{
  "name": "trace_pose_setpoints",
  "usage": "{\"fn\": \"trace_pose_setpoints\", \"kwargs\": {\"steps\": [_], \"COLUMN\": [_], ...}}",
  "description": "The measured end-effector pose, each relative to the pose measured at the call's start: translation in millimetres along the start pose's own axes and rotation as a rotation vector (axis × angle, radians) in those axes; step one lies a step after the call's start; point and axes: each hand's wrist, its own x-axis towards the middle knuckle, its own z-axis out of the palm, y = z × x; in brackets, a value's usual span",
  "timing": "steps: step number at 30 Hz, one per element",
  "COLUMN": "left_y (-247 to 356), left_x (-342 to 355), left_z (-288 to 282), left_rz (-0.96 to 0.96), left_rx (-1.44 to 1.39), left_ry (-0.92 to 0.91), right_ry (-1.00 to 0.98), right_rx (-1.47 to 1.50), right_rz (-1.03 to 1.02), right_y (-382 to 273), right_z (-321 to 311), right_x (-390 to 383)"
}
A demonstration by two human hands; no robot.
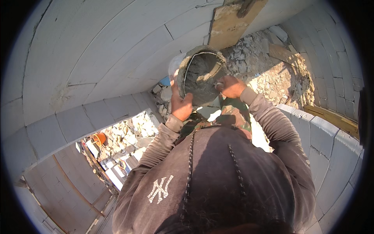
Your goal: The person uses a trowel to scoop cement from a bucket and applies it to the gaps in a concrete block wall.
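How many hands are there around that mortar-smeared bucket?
2. The left hand is against the left side of the bucket; the right hand is at its right edge. No other hands show.

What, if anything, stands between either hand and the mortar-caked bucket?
Nothing visible does. The left hand lies against the left side of the mortar-caked bucket, and the right hand is at its right side with no obstacle showing between; exactly what that hand grips is unclear.
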Motion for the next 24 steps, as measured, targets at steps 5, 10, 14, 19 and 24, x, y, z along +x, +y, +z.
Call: {"fn": "trace_pose_setpoints", "kwargs": {"steps": [5,10,14,19,24], "left_y": [-15,20,72,73,36], "left_x": [-1,5,6,14,9], "left_z": [45,87,127,150,134], "left_rz": [0.058,0.234,-0.331,-0.299,-0.670], "left_rx": [0.296,0.687,-0.210,-0.646,-0.835], "left_ry": [0.036,0.069,0.152,0.417,0.418], "right_ry": [0.060,0.224,0.168,-0.038,0.056], "right_rx": [0.121,0.251,0.390,0.738,1.041], "right_rz": [0.041,-0.179,-0.243,-0.073,-0.020], "right_y": [22,42,43,52,44], "right_z": [-12,-45,-91,-124,-178], "right_x": [-38,-73,-89,-142,-199]}}
